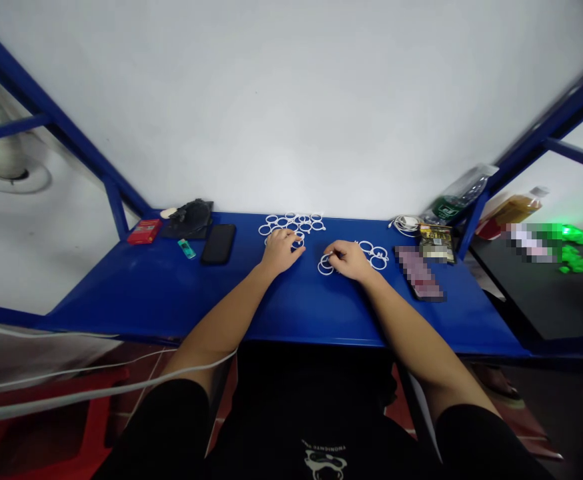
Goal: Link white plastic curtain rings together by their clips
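Black shirt (316,413) with a small white print fills the bottom of the view, and both bare forearms reach from it onto the blue table (146,293). At the far edge, against the white wall, a cluster of white plastic rings (294,222) is laid out in close rows. The left hand (281,251) rests palm down on the near side of that cluster, fingers spread loosely over a couple of rings; whether it grips any of them I cannot tell. The right hand (350,261) lies just beside it, fingertips drawn together on the rim of one ring (325,267), apparently pinching it. A smaller group of rings (377,256) sits touching the far side of that hand.

By my reading the work is about midway: most rings are gathered at the back, a handful are by the right hand, and one is being handled. Which group is finished the view does not settle.

Every ring lies flat with its opening facing up, so being round none has a long axis; the big cluster itself stretches left to right along the wall.

To the left lie a black phone (218,243), a teal lighter (187,249) and a red box (144,231)
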`<state>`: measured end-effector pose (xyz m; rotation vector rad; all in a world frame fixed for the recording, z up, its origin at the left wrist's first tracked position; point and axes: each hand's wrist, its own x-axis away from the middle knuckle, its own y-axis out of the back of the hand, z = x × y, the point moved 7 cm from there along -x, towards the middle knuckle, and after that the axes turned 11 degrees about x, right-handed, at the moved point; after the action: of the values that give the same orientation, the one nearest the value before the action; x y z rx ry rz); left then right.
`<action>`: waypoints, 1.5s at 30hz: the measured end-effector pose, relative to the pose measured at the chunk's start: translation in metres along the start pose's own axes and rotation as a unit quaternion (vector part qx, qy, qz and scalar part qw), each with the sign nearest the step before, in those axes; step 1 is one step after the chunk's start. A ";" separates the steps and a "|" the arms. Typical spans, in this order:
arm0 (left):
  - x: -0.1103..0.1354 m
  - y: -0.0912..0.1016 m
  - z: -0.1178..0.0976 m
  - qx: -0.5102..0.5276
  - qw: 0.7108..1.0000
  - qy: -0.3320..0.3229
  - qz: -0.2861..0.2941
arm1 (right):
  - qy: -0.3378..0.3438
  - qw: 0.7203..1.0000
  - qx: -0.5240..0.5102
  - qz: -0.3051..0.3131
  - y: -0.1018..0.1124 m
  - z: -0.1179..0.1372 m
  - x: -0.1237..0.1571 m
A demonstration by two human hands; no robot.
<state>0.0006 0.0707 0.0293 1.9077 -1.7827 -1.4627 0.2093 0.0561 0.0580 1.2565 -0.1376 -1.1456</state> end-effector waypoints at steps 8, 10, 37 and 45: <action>0.002 -0.012 0.013 -0.024 0.999 0.030 0.033 | 0.040 0.999 -0.005 0.006 -0.002 0.010 -0.001; 0.002 -0.012 0.013 -0.020 0.999 0.026 0.032 | 0.046 0.999 -0.001 0.006 0.000 0.012 -0.001; -0.001 0.001 0.007 0.019 0.998 0.047 -0.035 | 0.022 0.998 -0.058 0.002 -0.002 0.001 -0.001; 0.006 0.015 -0.047 0.086 0.993 -0.061 -0.059 | -0.044 0.992 -0.116 0.004 -0.004 -0.003 0.000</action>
<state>0.0226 0.0388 0.0600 2.0791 -1.9386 -1.5411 0.2086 0.0583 0.0536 0.9997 -0.0726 -1.1757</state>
